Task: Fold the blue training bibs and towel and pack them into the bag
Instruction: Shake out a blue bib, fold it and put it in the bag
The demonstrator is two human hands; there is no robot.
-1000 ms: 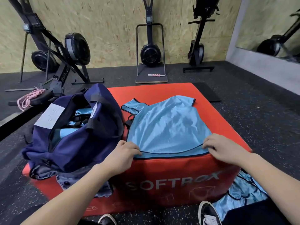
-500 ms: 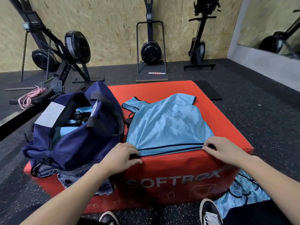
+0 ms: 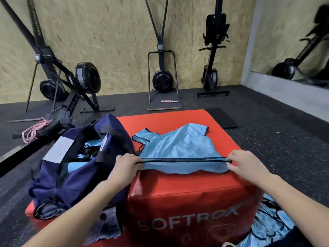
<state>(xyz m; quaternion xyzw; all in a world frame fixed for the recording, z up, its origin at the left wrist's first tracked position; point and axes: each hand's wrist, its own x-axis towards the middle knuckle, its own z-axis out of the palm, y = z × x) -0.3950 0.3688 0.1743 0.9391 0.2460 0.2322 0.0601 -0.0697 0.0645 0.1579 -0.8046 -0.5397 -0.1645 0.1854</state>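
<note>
Nearest to me, more light-blue mesh bibs (image 3: 272,227) lie heaped on the floor at the right of the red padded soft box (image 3: 187,198). On this worktop my left hand (image 3: 124,165) and right hand (image 3: 247,164) each pinch one bottom corner of the thin light-blue training bib with black edging (image 3: 179,148), with the hem lifted and stretched tight between them. I judge the cloth very light, soft and a little slippery, so the corners are the good place to hold. Both forearms reach forward, wrists low. At the left stands the open navy fabric sports bag (image 3: 76,166), with blue cloth already inside. Behind are black gym machines (image 3: 162,81).
</note>
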